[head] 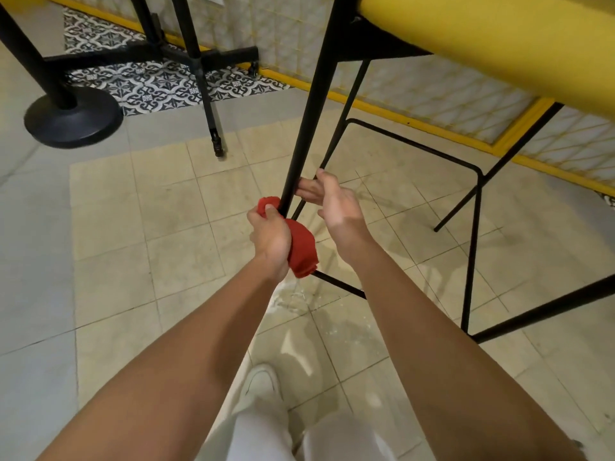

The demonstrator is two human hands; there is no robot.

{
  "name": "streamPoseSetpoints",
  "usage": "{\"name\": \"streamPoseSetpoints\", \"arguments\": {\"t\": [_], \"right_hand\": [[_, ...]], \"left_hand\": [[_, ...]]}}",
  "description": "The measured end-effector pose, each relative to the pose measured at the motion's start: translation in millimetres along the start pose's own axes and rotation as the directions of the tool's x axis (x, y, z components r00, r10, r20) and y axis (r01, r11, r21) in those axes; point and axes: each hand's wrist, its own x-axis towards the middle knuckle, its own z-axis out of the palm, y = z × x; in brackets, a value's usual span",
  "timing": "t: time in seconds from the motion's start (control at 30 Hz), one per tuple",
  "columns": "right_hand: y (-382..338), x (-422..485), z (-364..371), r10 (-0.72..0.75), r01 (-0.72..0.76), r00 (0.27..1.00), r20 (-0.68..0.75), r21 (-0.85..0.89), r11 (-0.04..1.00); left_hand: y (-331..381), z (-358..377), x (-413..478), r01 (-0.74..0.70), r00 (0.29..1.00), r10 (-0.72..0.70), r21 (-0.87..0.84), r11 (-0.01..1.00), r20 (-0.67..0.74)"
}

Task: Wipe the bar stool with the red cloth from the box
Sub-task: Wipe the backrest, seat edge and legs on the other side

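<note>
The bar stool has a yellow padded seat (499,38) at the top right and thin black metal legs. Its nearest leg (311,104) slants down to the middle of the view. My left hand (269,239) grips the bunched red cloth (301,246) and presses it around the lower part of that leg, near where the footrest bar (339,284) joins. My right hand (336,202) sits just to the right of the leg, with its fingers curled against the leg slightly higher up. The box is out of view.
A round black stand base (71,119) and a black cross-shaped table foot (186,56) stand at the back left, with a thin black leg (209,108) between them and the stool. A yellow-trimmed tiled wall (416,91) runs behind. My white shoe (261,382) is below.
</note>
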Motion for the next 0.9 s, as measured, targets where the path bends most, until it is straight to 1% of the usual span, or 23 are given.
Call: {"name": "streamPoseSetpoints", "arguments": {"t": [0.07,0.17,0.2,0.23,0.3,0.37,0.47,0.53,0.6,0.63,0.73,0.8,0.87,0.9], "right_hand": [[0,0,-1,0.006,-0.006,1.0,0.013,0.01,1.0],[2,0,-3,0.041,-0.042,0.999,0.022,0.037,0.998],[2,0,-4,0.044,-0.044,0.999,0.025,0.025,0.999],[2,-1,-4,0.038,-0.039,0.999,0.027,0.013,0.999],[0,0,-4,0.014,-0.014,1.0,0.025,0.007,1.0],[-1,0,-2,-0.008,0.008,1.0,0.018,-0.006,1.0],[-1,-1,2,-0.016,0.016,1.0,0.004,0.034,0.999],[0,-1,2,-0.033,0.033,0.999,-0.003,0.078,0.996],[3,-1,1,-0.064,0.066,0.998,-0.018,0.105,0.992],[6,-2,2,-0.081,0.084,0.996,-0.026,0.114,0.99],[17,-4,4,-0.127,0.131,0.991,-0.043,0.128,0.983],[23,-1,5,-0.106,0.117,0.991,-0.085,0.132,0.984],[30,2,3,-0.058,0.075,0.991,-0.123,0.131,0.989],[34,4,1,-0.037,0.054,0.991,-0.13,0.129,0.99]], "left_hand": [[6,6,-10,-0.018,1.0,0.017,-0.111,0.994,-0.017],[15,19,-24,-0.012,1.0,0.004,-0.357,0.934,-0.023],[16,22,-24,-0.008,0.999,-0.006,-0.393,0.919,-0.034],[16,23,-23,-0.015,0.999,-0.004,-0.385,0.923,-0.05],[15,21,-14,-0.019,0.997,-0.004,-0.296,0.955,-0.075],[10,14,-3,0.011,0.999,-0.022,-0.224,0.975,-0.045],[15,-4,7,0.061,0.996,-0.051,-0.136,0.989,0.077],[22,-14,13,0.059,0.984,-0.046,-0.075,0.995,0.174],[27,-20,10,-0.021,0.96,0.026,-0.021,1.0,0.278],[27,-21,10,-0.068,0.95,0.063,0.004,0.998,0.304],[20,-23,16,-0.19,0.948,0.15,0.122,0.974,0.281],[16,-25,26,-0.22,0.948,0.15,0.236,0.947,0.28],[12,-28,36,-0.241,0.939,0.115,0.38,0.893,0.324],[12,-28,40,-0.241,0.933,0.092,0.416,0.877,0.348]]}}
